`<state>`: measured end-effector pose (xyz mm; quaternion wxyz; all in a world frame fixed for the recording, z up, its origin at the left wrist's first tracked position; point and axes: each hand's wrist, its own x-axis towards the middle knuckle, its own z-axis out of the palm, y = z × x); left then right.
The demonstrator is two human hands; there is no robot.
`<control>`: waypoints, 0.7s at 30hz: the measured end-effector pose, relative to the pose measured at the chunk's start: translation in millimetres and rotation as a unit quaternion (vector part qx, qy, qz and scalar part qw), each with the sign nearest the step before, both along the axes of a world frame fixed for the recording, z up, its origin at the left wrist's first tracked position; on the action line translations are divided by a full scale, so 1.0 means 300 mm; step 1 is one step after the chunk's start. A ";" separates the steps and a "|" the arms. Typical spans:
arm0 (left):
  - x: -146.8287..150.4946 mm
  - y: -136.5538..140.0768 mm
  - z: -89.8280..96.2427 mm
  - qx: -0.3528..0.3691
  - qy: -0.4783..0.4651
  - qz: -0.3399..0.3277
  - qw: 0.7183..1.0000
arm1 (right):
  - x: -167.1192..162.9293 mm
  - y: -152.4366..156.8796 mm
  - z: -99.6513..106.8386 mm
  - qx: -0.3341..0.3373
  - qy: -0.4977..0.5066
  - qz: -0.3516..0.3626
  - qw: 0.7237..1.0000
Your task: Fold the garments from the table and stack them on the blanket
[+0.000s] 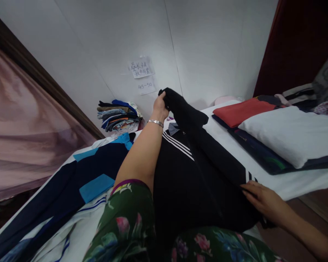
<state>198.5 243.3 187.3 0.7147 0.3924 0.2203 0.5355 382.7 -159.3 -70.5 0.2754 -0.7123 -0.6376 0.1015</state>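
A black jacket (180,182) with white stripes lies spread on the table in front of me. My left hand (161,104) is closed on its far end and lifts a fold of black cloth above the surface. A silvery bracelet (155,122) circles my left wrist. At the jacket's right side, my right hand (262,198) grips the edge beside a short set of white stripes. Its fingers are pressed together on the cloth. A grey patch (173,128) shows inside the neck. My floral sleeve and lap cover the near part.
Dark blue clothing (98,160) with light blue panels lies left, over a white garment (79,233). A clothes stack (118,116) stands by the wall. A white pillow-like bundle (287,134) and red cloth (243,111) lie right. A pink curtain (30,127) hangs left; handwritten notes (142,67) are on the wall.
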 end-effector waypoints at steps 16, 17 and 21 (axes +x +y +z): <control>-0.019 0.119 0.039 0.025 -0.011 0.055 0.998 | -0.295 0.212 0.098 -0.114 0.169 0.170 0.964; -0.044 0.123 0.022 0.017 -0.010 0.069 0.997 | -0.299 0.211 0.096 -0.119 0.176 0.178 0.961; -0.152 0.119 -0.038 -0.018 -0.016 0.107 0.994 | -0.263 0.209 0.128 -0.096 0.185 0.214 0.954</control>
